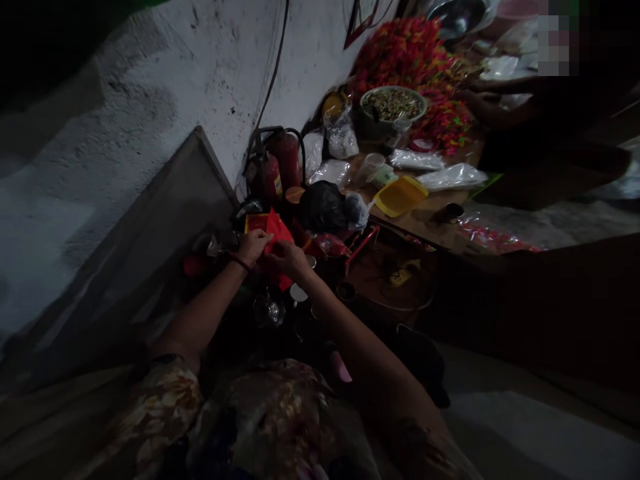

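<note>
Both of my hands are together in front of me on a bright red piece of paper or thin bag (pixel 279 230); the dim light hides which it is. My left hand (pixel 254 245) pinches its left edge, and a dark band circles that wrist. From the right, my right hand (pixel 290 259) grips the same red piece with bent fingers. Just behind the left hand lies a red and yellow packet (pixel 255 223). Below the hands stand a shiny metal and glass pot (pixel 269 311) and a pale cup (pixel 299 294).
Two fire extinguishers (pixel 286 157) stand by the wall beyond my hands. A black plastic bag (pixel 323 205) and a yellow tray (pixel 401 196) are to the right. Farther back sit a filled basin (pixel 393 105) and a red heap (pixel 400 53), with another person's arm (pixel 500 100) reaching in.
</note>
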Demonstrator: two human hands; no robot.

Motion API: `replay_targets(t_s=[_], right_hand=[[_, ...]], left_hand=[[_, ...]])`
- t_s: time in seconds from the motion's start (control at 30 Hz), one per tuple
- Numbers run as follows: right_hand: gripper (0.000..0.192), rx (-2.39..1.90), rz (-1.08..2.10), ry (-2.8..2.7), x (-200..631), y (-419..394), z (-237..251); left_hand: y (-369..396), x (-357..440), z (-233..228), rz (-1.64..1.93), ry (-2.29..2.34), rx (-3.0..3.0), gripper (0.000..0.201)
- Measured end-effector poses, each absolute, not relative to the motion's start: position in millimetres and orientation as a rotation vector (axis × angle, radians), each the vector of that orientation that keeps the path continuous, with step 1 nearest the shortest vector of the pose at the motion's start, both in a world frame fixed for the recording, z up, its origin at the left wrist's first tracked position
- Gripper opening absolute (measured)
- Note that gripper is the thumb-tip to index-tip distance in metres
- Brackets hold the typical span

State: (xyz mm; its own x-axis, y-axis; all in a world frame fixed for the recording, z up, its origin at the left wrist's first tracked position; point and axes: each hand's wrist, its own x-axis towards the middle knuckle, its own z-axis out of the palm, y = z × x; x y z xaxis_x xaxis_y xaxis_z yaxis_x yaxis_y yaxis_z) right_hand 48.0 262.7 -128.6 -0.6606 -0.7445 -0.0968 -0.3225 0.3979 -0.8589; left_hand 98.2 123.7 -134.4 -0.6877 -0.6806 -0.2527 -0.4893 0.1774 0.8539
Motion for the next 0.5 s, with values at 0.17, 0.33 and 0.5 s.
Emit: replay_targets(t_s=[0.17, 0.33, 0.5], right_hand=[[0.021, -0.859, -1.258, 2.207, 52.6, 261.7, -142.7], [0.021, -0.699, -1.34, 2.13, 54.3, 263.5, -147.7], [0.022, -0.543, -1.58, 1.811, 57.2, 269.7, -160.9]], left_hand=[[128.0, 105.0, -144.5, -1.695, -2.129, 1.052, 0.046], [128.8, 116.3, -145.8, -1.948, -2.103, 1.04, 0.043], [131.5, 121.3, -145.5, -2.049, -2.043, 1.007, 0.038]])
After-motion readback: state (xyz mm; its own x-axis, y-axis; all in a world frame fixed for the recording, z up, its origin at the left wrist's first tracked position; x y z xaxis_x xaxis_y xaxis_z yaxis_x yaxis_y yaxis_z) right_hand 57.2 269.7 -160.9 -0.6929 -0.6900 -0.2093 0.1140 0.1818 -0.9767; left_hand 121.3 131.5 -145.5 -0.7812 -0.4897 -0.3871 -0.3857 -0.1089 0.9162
